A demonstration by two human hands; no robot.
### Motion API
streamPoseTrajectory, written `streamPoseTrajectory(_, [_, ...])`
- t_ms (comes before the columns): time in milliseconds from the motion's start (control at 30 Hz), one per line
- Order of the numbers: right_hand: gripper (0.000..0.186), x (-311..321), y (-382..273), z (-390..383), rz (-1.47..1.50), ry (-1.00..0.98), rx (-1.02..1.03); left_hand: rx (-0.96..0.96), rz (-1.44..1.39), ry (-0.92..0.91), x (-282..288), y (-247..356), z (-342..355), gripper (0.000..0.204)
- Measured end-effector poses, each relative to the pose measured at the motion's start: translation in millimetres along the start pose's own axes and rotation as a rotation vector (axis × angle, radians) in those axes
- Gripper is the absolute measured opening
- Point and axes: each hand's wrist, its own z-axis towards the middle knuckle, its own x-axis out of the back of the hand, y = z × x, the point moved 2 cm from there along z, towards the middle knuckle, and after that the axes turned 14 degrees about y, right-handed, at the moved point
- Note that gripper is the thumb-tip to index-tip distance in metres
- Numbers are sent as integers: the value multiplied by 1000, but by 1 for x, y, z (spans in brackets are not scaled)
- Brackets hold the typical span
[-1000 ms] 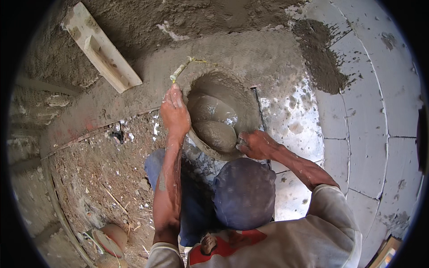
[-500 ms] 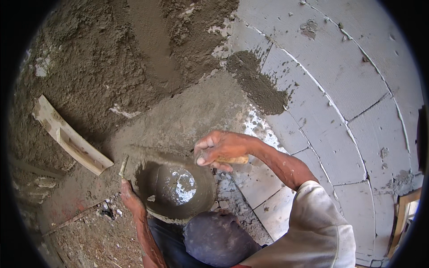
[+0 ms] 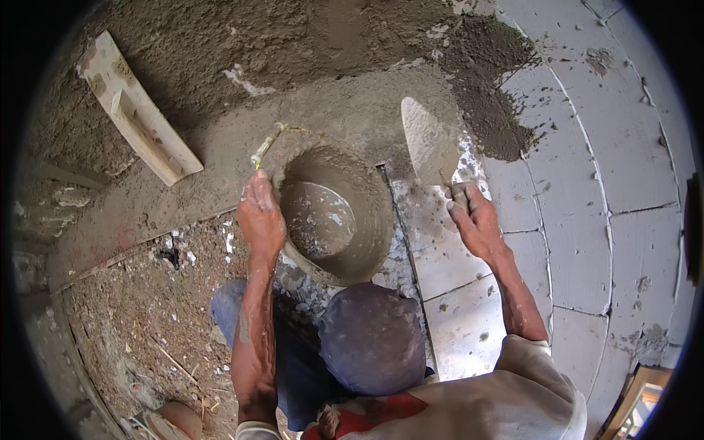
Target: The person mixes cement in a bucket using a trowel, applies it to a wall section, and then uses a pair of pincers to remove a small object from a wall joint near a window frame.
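Fingers [image 3: 477,196] of the right hand [image 3: 480,224] curl closed round the handle of the trowel [image 3: 427,143]; it's swung farther right of the bucket [image 3: 375,220] this last half-second, blade thinly coated, so likely between loads, I'd judge; left hand [image 3: 260,216] clamps tight at the rim.

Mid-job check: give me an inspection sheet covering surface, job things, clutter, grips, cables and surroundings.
Surface: rough grey mortar-smeared area beyond the bucket; spotted pale slab to its right.
Job things: bucket with wet grey mix low inside; trowel, blade grey-coated; wooden float at upper left.
Clutter: white chips and a dark scrap on the ground, left.
Grips: left grip on the bucket's left edge, beside its handle; right grip around the trowel's handle.
Cables: nothing seen.
Surroundings: pale blocks, right; wooden frame, lower right.
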Motion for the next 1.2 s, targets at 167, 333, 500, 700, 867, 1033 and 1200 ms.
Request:
streamPoseTrajectory(167, [31, -110, 1, -43, -519, -221, 409, -212, 184, -143, -17, 33, -18, 47])
streamPoseTrajectory(333, [20, -146, 14, -22, -760, -316, 593, -363, 136, -120, -17, 33, -29, 45])
streamPoseTrajectory(500, [16, -158, 20, -10, -293, -877, 432, -198, 81, -54, -16, 15, -28, 49])
streamPoseTrajectory(700, [27, -159, -7, -29, -178, -793, 433, -268, 103, 41, -9, 8, -13, 52])
streamPoseTrajectory(867, [38, -124, -43, -28, -186, -802, 381, 4, -69, 48, 8, -28, 15, 48])
streamPoseTrajectory(1033, [40, -64, -82, 8, -31, -514, 581, 132, -199, 45, 18, -54, 21, 50])
streamPoseTrajectory(1200, [29, 20, -91, 99, 461, -931, -57, 163, -215, 21, 12, -60, 21, 50])
